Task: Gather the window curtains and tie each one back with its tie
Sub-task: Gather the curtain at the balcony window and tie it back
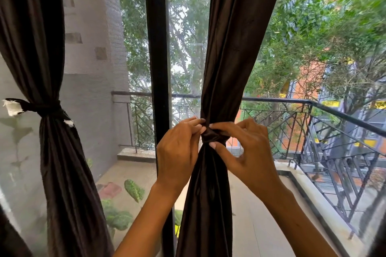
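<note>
Two dark brown curtains hang at the window. The left curtain [52, 48] is gathered and bound by its dark tie [45, 108], whose white-tipped ends stick out. The middle curtain [227, 48] is gathered into a narrow bunch, with a dark tie [212, 136] wrapped around its waist. My left hand [177, 148] pinches the tie's upper left side with its fingertips. My right hand [244, 150] grips the tie from the right, thumb below and fingers above the band. The back of the tie is hidden.
A black window frame post [157, 48] stands just left of the middle curtain. Beyond the glass lie a balcony floor [261, 204] and a black metal railing [334, 131], then trees and buildings. A grey wall [94, 69] fills the left pane.
</note>
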The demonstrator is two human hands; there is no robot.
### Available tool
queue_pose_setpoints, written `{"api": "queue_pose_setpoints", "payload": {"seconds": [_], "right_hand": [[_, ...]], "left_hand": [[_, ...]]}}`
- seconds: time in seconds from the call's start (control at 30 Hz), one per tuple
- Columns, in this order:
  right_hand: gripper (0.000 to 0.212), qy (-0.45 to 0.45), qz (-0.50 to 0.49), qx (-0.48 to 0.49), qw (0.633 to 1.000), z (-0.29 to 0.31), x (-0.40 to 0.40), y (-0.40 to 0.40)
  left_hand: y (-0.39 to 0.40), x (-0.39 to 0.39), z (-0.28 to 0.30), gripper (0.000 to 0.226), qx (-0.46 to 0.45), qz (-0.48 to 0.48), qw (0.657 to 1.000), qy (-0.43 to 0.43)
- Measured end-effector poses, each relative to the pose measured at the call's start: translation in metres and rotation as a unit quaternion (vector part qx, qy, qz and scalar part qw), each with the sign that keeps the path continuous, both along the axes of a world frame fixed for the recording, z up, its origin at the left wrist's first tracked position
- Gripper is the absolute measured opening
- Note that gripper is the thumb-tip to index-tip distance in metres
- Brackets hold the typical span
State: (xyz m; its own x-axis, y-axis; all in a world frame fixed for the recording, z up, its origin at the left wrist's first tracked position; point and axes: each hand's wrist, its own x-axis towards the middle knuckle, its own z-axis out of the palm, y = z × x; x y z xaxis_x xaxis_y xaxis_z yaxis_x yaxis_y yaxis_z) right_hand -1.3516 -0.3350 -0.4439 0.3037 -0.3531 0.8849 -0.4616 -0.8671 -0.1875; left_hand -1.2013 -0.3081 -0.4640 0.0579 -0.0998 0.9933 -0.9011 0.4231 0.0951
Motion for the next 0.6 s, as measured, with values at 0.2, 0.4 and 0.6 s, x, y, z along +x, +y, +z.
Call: {"api": "queue_pose_setpoints", "payload": {"seconds": [0.2,0.4,0.6], "right_hand": [[0.038,0.024,0.037,0.091,0.995,0.003,-0.003,0.007],[0.044,-0.021,0.070,0.110,0.991,-0.005,-0.005,0.006],[0.039,-0.163,0.097,0.103,0.976,-0.022,-0.005,0.004]], "left_hand": [[0.003,-0.006,-0.001,0.005,-0.006,0.003,1.000,-0.011],[0.010,-0.009,-0.002,0.003,-0.007,-0.014,1.000,-0.003],[0.011,-0.009,-0.004,0.002,0.005,-0.018,1.000,0.015]]}}
